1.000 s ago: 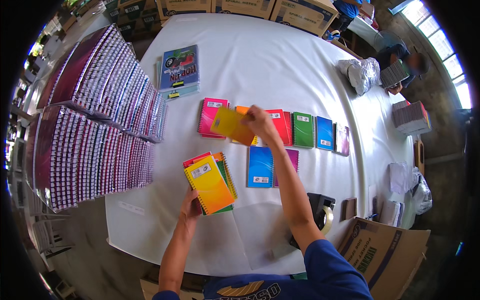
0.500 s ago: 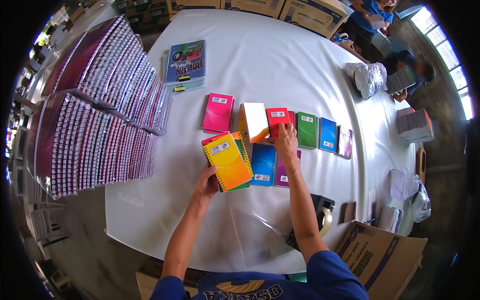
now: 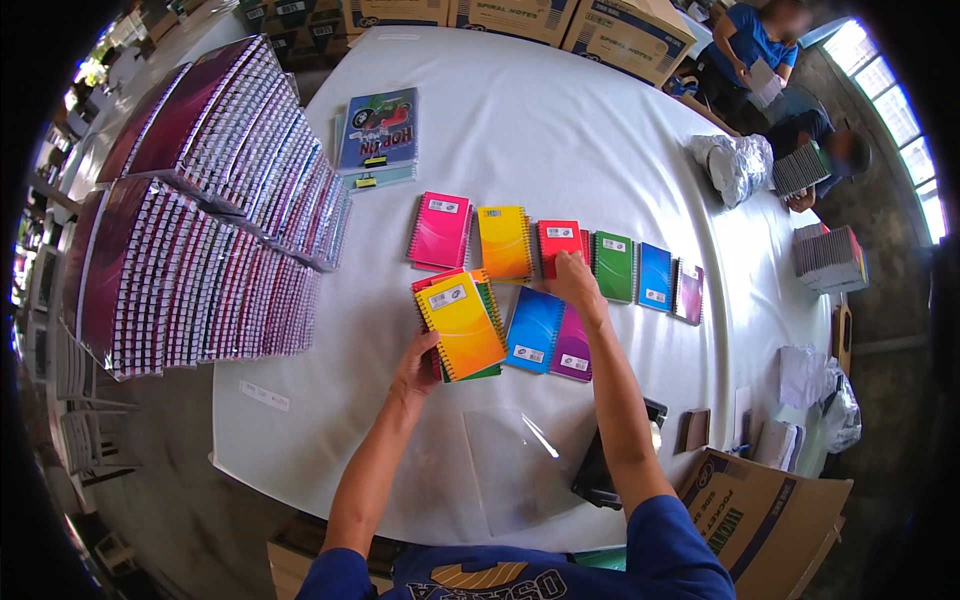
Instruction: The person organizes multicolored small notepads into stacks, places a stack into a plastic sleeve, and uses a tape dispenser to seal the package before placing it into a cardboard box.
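Notebooks (image 3: 559,238) on white table (image 3: 540,130), cartons (image 3: 628,40) beyond

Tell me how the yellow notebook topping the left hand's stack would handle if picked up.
The yellow notebook is probably light: the left hand alone holds it with other notebooks. Likely fairly stiff, since its cover looks flat. Its spiral binding might snag, as other coils sit close by.
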Available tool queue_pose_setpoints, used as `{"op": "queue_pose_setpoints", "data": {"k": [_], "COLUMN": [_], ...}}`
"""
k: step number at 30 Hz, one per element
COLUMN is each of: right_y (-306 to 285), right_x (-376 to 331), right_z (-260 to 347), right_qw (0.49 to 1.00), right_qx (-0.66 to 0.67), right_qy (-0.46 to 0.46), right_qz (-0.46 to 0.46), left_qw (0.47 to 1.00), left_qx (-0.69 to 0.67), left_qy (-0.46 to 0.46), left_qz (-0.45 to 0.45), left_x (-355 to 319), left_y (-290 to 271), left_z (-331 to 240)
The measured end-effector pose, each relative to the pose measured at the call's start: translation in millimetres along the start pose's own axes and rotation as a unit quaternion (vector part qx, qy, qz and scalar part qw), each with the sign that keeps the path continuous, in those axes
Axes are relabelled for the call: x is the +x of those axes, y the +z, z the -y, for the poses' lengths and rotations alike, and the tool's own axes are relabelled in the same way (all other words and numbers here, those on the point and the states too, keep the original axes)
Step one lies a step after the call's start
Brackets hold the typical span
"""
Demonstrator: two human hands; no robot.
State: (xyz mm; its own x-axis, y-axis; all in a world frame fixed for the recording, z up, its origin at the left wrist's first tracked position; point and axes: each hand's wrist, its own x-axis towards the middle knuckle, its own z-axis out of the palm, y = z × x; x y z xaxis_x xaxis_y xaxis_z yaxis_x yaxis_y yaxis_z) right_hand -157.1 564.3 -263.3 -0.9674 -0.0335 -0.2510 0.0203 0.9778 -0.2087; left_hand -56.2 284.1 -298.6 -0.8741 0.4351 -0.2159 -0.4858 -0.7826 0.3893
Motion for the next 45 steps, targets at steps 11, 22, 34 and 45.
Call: {"op": "queue_pose_setpoints", "data": {"k": [11, 22, 34, 45], "right_y": [-0.6, -98.2, -12.2, 8.8], "right_x": [10.7, -72.5, -37.4, 13.7], "right_z": [-1.0, 77.7, 39.0, -73.6], "right_qw": [0.996, 0.816, 0.908, 0.966], "right_qx": [-0.062, 0.311, 0.181, -0.044], "right_qy": [-0.006, -0.465, -0.161, 0.183], "right_qz": [-0.060, -0.145, -0.343, -0.177], "left_qw": [1.000, 0.995, 0.997, 0.998], "left_qx": [-0.003, 0.083, 0.075, 0.059], "left_qy": [-0.015, -0.039, -0.021, -0.005], "left_qz": [-0.027, 0.030, -0.007, -0.025], "left_x": [-2.7, -6.8, -40.9, -30.1], "left_y": [-9.7, -5.9, -4.0, -1.7], "left_z": [-0.4, 0.0, -1.4, -13.7]}}
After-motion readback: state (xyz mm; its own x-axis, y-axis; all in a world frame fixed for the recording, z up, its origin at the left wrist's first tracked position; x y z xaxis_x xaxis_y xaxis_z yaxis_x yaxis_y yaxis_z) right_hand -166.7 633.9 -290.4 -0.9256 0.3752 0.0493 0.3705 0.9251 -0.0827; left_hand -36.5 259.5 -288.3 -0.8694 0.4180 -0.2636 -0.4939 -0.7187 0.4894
